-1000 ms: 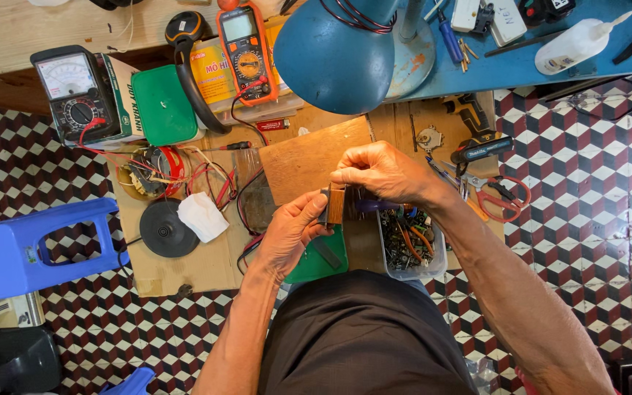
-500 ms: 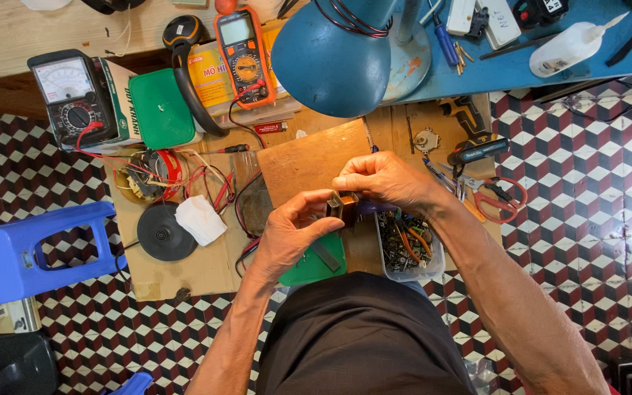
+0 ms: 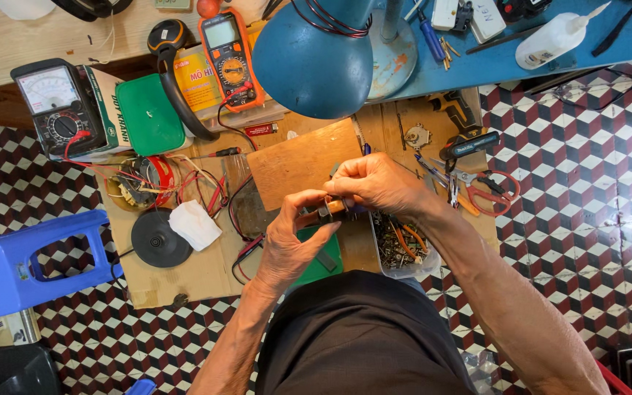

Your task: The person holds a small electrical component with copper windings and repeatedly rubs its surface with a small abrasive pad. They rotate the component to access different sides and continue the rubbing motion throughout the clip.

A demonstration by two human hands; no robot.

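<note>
Both my hands meet over the low cardboard-covered work surface (image 3: 206, 274). My left hand (image 3: 294, 245) and my right hand (image 3: 378, 183) pinch a small brown and dark part (image 3: 328, 210) between their fingertips, just in front of a wooden board (image 3: 298, 161). What the part is cannot be made out. Under my right wrist sits a clear plastic box of screws and small bits (image 3: 396, 252). A green mat (image 3: 316, 267) shows beneath my left hand.
An orange digital multimeter (image 3: 230, 55), an analog meter (image 3: 53, 106), a green case (image 3: 148, 113), a wire coil (image 3: 140, 183), a black disc (image 3: 159, 238), white tissue (image 3: 193, 223), red scissors (image 3: 495, 190) and a blue lamp shade (image 3: 316, 58) surround the spot. A blue plastic stool (image 3: 16, 267) stands left.
My hands have stayed together on the small part, turning it slightly between the fingertips; the view has shifted a little downward.
</note>
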